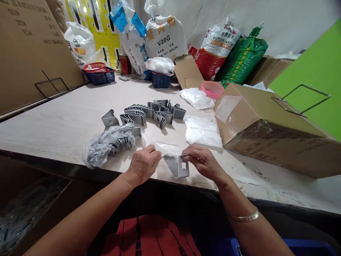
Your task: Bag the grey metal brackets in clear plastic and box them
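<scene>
A grey bent metal bracket (pixel 177 168) with a cutout in one leg is in front of me at the table's near edge. My right hand (pixel 204 161) is closed, pinching the top edge of its right leg. My left hand (pixel 144 161) is closed too, its fingertips at the bracket's left end. Just behind the bracket lies a thin clear plastic bag (pixel 166 147); whether fingers also hold it I cannot tell. To the left of my left hand, a clear plastic bag packed with brackets (pixel 106 145) lies on its side. Several loose nested brackets (pixel 137 113) stand farther back.
White plastic bags (pixel 203 131) lie in a flat stack beside a cardboard box (pixel 266 131) at the right. Baskets (pixel 99 75) and filled sacks (pixel 166 39) line the back. A large carton (pixel 34 53) stands at the left of the table (pixel 53 128).
</scene>
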{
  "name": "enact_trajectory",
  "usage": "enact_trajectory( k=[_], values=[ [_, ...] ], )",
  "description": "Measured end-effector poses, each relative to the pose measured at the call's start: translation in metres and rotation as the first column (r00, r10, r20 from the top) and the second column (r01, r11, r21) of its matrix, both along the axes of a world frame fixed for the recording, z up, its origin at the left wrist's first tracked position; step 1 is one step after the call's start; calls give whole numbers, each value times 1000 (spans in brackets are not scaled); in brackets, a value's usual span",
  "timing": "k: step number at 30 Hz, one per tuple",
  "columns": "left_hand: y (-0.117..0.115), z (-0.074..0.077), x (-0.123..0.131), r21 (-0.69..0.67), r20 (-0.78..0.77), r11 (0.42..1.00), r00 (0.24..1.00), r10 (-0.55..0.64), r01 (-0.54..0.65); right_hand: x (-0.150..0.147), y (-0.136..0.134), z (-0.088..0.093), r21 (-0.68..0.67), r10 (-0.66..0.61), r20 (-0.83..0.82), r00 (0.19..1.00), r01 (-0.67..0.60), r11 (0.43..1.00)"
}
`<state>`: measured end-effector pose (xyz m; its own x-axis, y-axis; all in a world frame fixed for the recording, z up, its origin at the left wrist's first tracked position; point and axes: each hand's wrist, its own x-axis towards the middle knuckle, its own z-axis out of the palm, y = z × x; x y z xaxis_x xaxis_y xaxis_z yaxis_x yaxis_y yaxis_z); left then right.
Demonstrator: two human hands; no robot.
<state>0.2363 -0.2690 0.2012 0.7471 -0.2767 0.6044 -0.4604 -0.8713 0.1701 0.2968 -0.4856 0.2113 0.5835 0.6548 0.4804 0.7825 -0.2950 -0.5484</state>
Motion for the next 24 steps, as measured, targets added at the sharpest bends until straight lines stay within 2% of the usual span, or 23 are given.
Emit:
enact_trajectory(
  k=[2, 4, 7, 10, 12, 13, 15, 17, 18, 19, 21, 24],
  values=[
    [-4, 2, -2, 7, 3, 1000, 1000, -17, 17, -3, -3, 3, -50, -61, 104, 993, 67, 996],
    [-10, 5, -3, -54, -26, 997, 998, -58, 57, -7, -3, 6, -106, -84, 215, 973, 108, 988],
    [-20, 11, -5, -286, -138, 951, 977, -166, 121, -10, 5, 9, -177, -100, 299, 949, 158, 971],
    [-28, 18, -7, -510, -315, 859, 922, -227, 37, -10, 16, 13, -178, -153, 299, 942, 213, 961],
    [-31, 20, -8, -641, -446, 762, 852, -273, -92, -10, 21, 15, -135, -162, 253, 954, 201, 970],
    [-31, 21, -7, -705, -494, 690, 812, -311, -165, -10, 23, 15, -85, -165, 206, 964, 186, 979],
    [-27, 20, -5, -806, -528, 508, 755, -389, -302, -13, 23, 11, 83, -217, 71, 974, 211, 974],
    [-20, 17, -1, -856, -509, 343, 745, -431, -387, -18, 21, 2, 242, -306, -112, 945, 324, 914],
    [-17, 16, 1, -870, -493, 282, 749, -442, -405, -21, 20, -4, 285, -335, -214, 918, 386, 877],
    [-13, 15, 2, -880, -475, 235, 754, -453, -413, -25, 20, -11, 304, -343, -319, 883, 439, 846],
    [-8, 13, 4, -890, -450, 174, 757, -474, -421, -33, 22, -25, 318, -279, -522, 806, 487, 814],
    [-7, 11, 5, -896, -431, 132, 756, -493, -424, -43, 30, -37, 386, -103, -714, 693, 511, 768]
  ],
)
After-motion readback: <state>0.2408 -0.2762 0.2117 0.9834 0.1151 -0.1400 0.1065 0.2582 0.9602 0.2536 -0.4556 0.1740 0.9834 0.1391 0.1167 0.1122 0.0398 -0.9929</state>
